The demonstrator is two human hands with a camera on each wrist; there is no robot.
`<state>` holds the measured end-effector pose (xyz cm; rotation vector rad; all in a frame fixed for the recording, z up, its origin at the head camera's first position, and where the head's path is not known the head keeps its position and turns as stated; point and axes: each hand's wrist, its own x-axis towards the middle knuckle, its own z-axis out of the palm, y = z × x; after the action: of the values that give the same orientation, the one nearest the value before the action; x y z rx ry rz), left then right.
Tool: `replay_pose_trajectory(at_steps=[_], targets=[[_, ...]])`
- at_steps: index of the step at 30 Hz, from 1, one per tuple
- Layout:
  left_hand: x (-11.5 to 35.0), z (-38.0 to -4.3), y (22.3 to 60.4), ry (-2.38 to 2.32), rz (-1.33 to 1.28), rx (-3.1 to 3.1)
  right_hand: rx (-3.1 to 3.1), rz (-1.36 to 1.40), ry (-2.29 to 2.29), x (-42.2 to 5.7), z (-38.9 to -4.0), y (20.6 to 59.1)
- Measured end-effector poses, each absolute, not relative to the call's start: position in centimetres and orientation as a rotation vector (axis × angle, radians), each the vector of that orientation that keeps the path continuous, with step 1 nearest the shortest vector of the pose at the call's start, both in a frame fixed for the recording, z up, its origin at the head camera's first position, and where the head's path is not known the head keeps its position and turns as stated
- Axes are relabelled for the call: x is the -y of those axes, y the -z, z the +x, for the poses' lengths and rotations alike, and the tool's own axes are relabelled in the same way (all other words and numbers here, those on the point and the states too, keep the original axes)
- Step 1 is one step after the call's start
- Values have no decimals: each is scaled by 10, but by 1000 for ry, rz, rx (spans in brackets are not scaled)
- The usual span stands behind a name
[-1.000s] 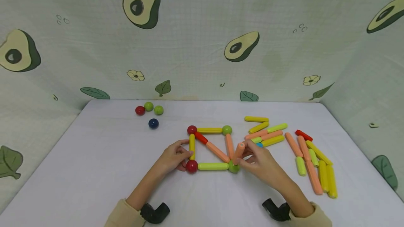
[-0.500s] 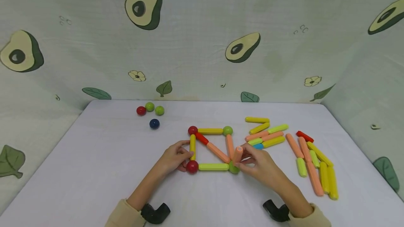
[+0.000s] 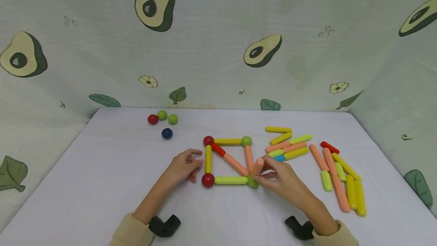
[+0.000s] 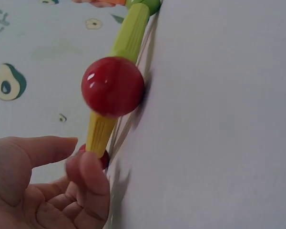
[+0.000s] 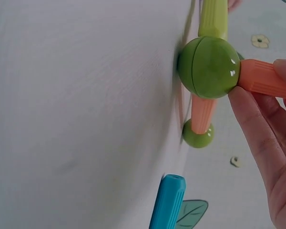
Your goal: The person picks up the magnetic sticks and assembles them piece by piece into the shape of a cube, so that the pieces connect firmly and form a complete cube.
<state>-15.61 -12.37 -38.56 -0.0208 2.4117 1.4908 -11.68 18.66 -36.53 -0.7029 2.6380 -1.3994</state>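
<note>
A flat four-sided frame of rods and balls lies mid-table, with a red-and-orange diagonal (image 3: 235,164) across it. At its near right corner is a green ball (image 3: 252,182), and my right hand (image 3: 281,177) pinches an orange rod (image 3: 258,165) that stands up from it. The rod's lower end meets the ball in the right wrist view. To the left, my left hand (image 3: 182,167) hovers with loose fingers, holding nothing. It is just apart from the left yellow rod (image 3: 208,158) and the near red ball (image 3: 208,180). A lime rod (image 3: 231,180) forms the near side.
Several loose rods lie to the right, among them a blue rod (image 3: 279,158), a red rod (image 3: 329,147) and a long yellow rod (image 3: 360,198). At the back left sit a dark blue ball (image 3: 167,133), a red ball (image 3: 153,119) and two green balls (image 3: 173,119).
My left hand has let go of the frame's near left corner and drawn back a little to the left. The right hand keeps its pinch on the upright orange rod.
</note>
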Motion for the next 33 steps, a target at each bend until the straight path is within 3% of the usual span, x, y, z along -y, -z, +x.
replay_pose_trajectory(at_steps=[11,18,33], targets=[[177,-181,372,-1725,-183,-2616,-2653,-742,1402,-186,-119,367],[206,-206,377,-1573,-302,-2688,-2655,-749,1399,-187,-119,367],[212,-223,379,-1395,-309,-2633,-2634,-733,1403,-188,-118,366]])
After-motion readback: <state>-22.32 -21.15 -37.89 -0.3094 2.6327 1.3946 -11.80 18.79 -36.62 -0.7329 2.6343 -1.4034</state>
